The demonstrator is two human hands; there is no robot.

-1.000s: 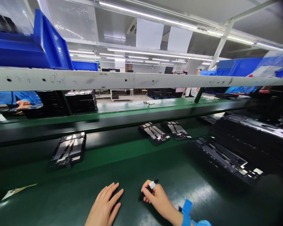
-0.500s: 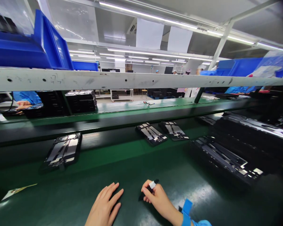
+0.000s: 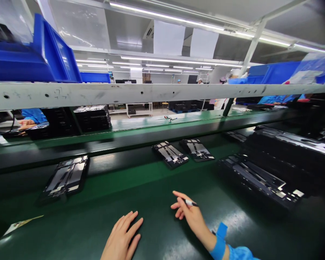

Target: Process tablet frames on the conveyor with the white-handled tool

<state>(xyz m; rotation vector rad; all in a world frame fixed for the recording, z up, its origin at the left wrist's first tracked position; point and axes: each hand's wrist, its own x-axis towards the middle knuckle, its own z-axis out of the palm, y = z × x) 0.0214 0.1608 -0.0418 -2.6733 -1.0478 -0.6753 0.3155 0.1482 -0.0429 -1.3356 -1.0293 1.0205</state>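
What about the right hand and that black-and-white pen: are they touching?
Touching. The head view shows the pen lying across the right hand, with no gap between them.

Left grip (image 3: 121, 236) palm down, fingers (image 3: 135, 227) loosely spread; right grip (image 3: 191, 216) half-curled, index finger (image 3: 179, 195) outstretched.

A blue bin (image 3: 35, 61) sits upper left above a scuffed white rail (image 3: 119, 94); white sheets (image 3: 168, 38) hang beyond.
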